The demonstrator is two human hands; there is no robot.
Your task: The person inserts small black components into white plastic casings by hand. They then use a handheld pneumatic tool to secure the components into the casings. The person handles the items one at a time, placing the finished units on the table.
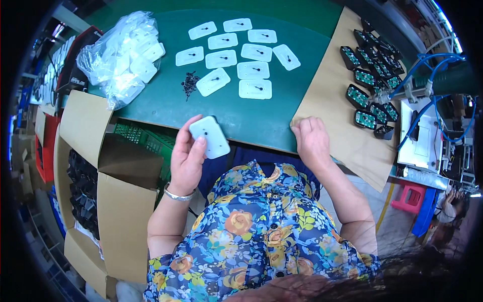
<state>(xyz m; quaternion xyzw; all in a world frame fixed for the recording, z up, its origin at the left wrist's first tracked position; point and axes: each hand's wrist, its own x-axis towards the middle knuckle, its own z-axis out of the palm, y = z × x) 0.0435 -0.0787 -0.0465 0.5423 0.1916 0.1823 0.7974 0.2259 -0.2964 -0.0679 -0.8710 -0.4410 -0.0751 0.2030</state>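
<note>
White plastic cover (210,137) is clamped in the left hand (187,160) fingers, above the tabletop's (251,123) near edge. Right hand (311,140), fingers curled together, rests empty there. Judged: inspection; placing needs free space.

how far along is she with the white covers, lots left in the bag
Looks done: about ten white plastic covers lie spread on the green mat, each with a small dark piece at its centre. In hand: the left hand holds one more white cover; the right hand rests at the cardboard sheet. Left: the clear bag of covers looks well filled.
</note>
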